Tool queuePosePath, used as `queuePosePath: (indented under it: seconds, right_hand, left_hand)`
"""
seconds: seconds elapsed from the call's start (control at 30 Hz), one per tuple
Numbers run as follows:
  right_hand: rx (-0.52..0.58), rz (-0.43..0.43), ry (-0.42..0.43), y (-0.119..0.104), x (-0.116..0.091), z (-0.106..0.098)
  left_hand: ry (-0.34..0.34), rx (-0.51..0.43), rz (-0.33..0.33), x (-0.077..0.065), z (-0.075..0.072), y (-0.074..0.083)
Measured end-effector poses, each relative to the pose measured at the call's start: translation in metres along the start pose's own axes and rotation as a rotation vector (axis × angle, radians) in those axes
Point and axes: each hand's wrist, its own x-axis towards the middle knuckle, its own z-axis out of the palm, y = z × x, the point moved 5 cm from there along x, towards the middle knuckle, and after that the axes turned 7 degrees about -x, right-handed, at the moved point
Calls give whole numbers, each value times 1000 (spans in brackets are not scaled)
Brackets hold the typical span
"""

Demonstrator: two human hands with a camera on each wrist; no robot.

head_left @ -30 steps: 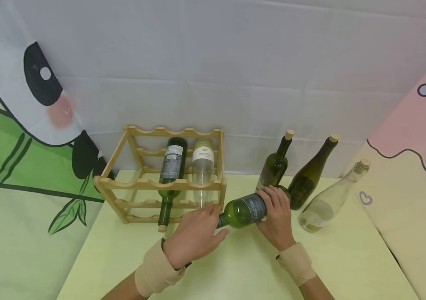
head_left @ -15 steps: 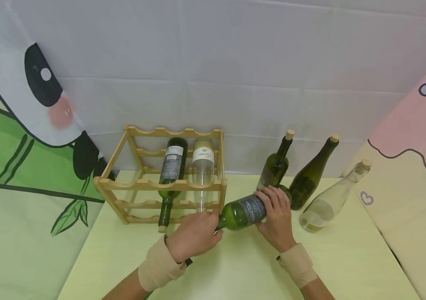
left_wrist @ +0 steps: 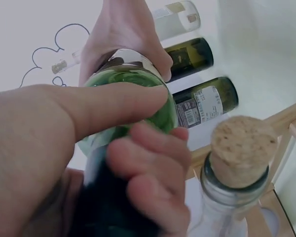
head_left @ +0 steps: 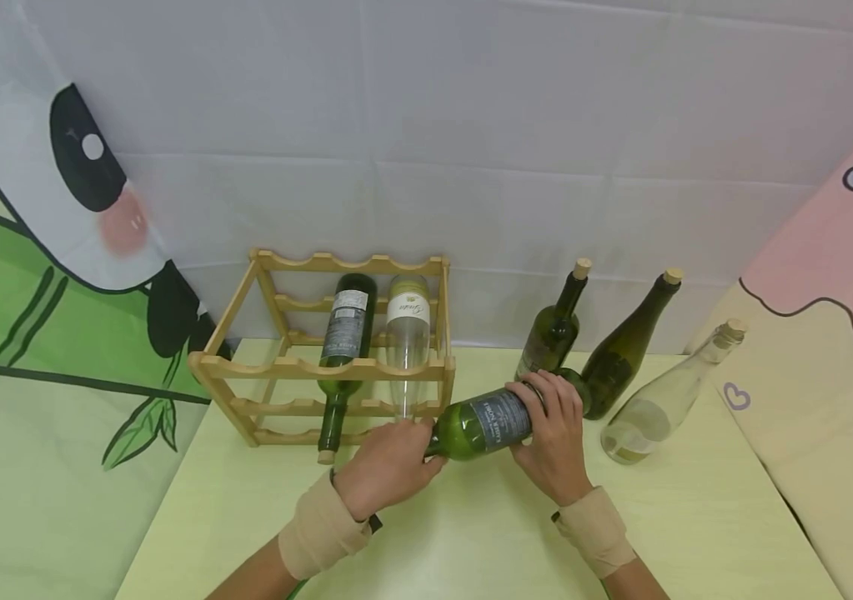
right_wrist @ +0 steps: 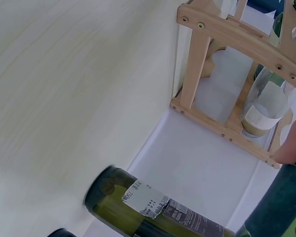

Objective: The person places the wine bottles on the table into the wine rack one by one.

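Note:
A green wine bottle (head_left: pixel 464 433) with a dark label lies nearly level above the table, in front of the rack's right end. My left hand (head_left: pixel 388 467) grips its neck and hides the mouth. Around the body, near the base, my right hand (head_left: pixel 555 437) holds it from above. In the left wrist view the thumb (left_wrist: pixel 123 103) stretches across the bottle's shoulder, with the other fingers curled round the neck. The wooden wine rack (head_left: pixel 261 365) carries a corked dark green bottle (head_left: pixel 347 329) and a clear bottle (head_left: pixel 407 325), both lying neck forward.
Behind and right of my right hand stand a dark green bottle (head_left: pixel 552 333), a taller olive-green bottle (head_left: pixel 624 346) and a clear bottle (head_left: pixel 639 425), all corked. The pale yellow table (head_left: pixel 711 508) meets a white cloth backdrop (head_left: pixel 471 167).
The held bottle has turned about its length, so its label faces up more fully. My left fingers have closed further over the neck, and the bottle has shifted slightly left.

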Motion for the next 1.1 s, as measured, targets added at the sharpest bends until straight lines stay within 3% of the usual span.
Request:
queuePosePath:
  seconds: [0.27,0.57,0.9,1.1]
  right_hand:
    - [18,4,-11,-4,-2,3]
    - [46,23,6,-7,-7,4]
    - [65,26,42,-10,-8,1]
    - [74,43,50,-9,-9,-1]
  left_hand:
    - [63,48,-15,-1,-2,-6]
    - [45,-33,38,-3,-6,-9]
    - [75,-41,17,-6,-9,-17]
    - [52,-85,3,-6,-11,-22]
